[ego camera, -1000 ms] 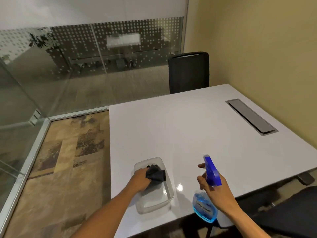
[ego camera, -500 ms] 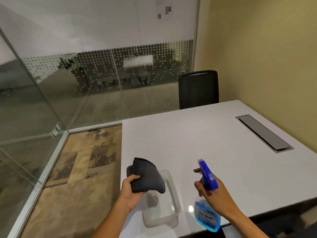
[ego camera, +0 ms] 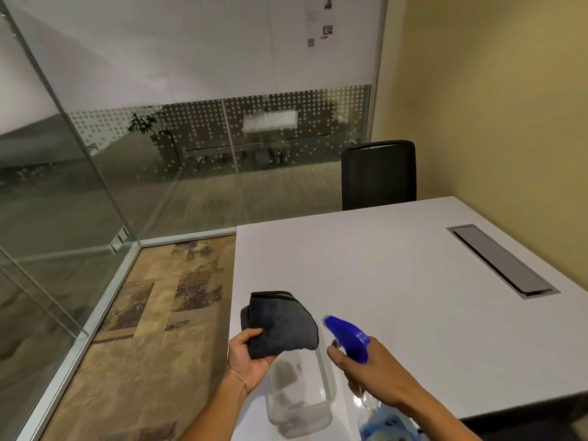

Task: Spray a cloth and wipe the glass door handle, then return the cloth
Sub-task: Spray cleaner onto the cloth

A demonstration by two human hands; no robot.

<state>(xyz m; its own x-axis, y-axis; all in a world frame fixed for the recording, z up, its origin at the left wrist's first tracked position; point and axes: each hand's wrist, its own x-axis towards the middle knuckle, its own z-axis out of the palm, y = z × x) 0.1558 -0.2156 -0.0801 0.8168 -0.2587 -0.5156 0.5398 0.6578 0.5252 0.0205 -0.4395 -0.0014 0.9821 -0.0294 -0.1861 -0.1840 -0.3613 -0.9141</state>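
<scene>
Dark grey cloth (ego camera: 280, 326), blue spray bottle (ego camera: 350, 338), white table (ego camera: 381, 265).

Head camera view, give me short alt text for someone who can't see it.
A person's left hand holds a dark cloth above a clear plastic tub while the right hand aims a blue spray bottle at it, over a white table beside glass walls.

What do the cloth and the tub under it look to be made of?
Cloth: soft dark grey fabric, probably microfibre, matte and nappy, with a stitched edge. Tub: clear, glossy plastic by the look; the table shows through its walls.
</scene>
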